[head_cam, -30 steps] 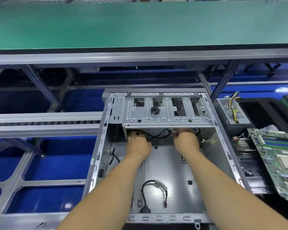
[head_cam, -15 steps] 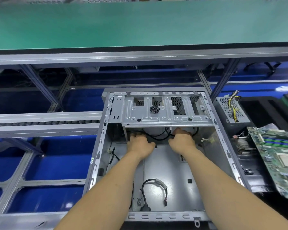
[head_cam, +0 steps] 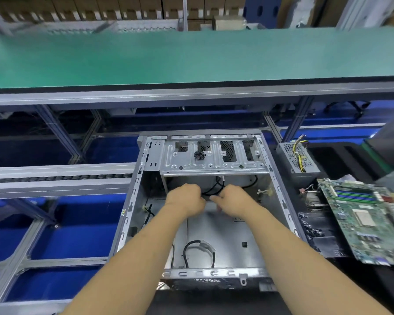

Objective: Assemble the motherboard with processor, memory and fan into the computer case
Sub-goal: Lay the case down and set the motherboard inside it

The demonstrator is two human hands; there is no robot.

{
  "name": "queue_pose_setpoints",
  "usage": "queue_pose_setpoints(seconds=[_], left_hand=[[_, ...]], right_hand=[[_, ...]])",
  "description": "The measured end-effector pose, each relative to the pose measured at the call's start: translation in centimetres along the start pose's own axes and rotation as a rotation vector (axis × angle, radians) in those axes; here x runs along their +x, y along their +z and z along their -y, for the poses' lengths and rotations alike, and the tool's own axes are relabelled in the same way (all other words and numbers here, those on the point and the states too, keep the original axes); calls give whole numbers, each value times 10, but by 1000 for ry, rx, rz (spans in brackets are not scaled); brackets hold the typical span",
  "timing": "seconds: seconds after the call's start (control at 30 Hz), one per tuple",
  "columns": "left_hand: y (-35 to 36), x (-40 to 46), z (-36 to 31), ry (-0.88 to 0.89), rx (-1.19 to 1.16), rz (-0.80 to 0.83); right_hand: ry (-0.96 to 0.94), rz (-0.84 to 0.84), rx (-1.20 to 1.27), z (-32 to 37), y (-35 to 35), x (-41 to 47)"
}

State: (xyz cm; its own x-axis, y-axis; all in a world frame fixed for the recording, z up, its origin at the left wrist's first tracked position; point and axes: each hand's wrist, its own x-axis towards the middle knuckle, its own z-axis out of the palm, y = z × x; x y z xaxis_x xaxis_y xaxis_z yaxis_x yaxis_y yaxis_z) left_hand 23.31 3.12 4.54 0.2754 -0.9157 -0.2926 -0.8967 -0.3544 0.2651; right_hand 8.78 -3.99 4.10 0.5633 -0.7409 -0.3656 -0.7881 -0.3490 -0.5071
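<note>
**Operator:** Which step am I on?

**Guide:** Judging from the layout, case preparation. The computer case [head_cam: 255,226] lies open-side-up in front of you, and its floor carries no board yet. The motherboard [head_cam: 364,221] sits outside the case, on the bench to your right, well apart from both hands.

**Operator:** What are my hands doing?

**Guide:** Both are inside the case, just below the drive cage [head_cam: 214,160]. Your left hand [head_cam: 187,201] has its fingers curled around the black cables [head_cam: 214,189]. Your right hand [head_cam: 232,203] pinches the same bundle from the other side. The hands are close together, almost touching.

**Operator:** What does the next move call for?

**Guide:** Most likely, route this bundle toward the case wall so the floor is free, and check that no lead lies where the board will seat. Only then release and reach right for the motherboard. A cable trapped under the board would probably prevent flat seating.

**Operator:** Parts count?

**Guide:**
- One case.
- One motherboard, with memory slots visible; a processor and fan cannot be confirmed on it because that area is blurred.
- One power supply [head_cam: 298,158] behind the board, with yellow and black leads.
- One looped cable [head_cam: 198,248] on the case floor near you.
- One green conveyor [head_cam: 191,57] beyond the case.
</note>
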Motion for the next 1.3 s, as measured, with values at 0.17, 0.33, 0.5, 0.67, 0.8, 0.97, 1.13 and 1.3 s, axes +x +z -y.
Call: queue_pose_setpoints(seconds=[0.17,0.33,0.5,0.67,0.8,0.97,1.13,1.3], left_hand=[[-1,-29,-9,227,-93,458],[22,-51,-1,171,59,459],[24,-61,0,186,109,335],[25,-59,-6,173,101,292],[22,-57,-6,118,145,170],[8,-66,19,-111,340,104],[10,-79,40,19,523,209],[18,-73,26,96,688,134]], right_hand=[[-43,409,-123,4,5,-37],[-113,565,-239,15,15,-54],[-153,479,-358,29,33,-65],[-86,295,-211,14,8,-69],[-44,206,-164,-3,5,-74],[29,229,-149,-17,12,-79],[44,245,-80,-14,12,-72],[64,243,-6,-17,12,-69]])
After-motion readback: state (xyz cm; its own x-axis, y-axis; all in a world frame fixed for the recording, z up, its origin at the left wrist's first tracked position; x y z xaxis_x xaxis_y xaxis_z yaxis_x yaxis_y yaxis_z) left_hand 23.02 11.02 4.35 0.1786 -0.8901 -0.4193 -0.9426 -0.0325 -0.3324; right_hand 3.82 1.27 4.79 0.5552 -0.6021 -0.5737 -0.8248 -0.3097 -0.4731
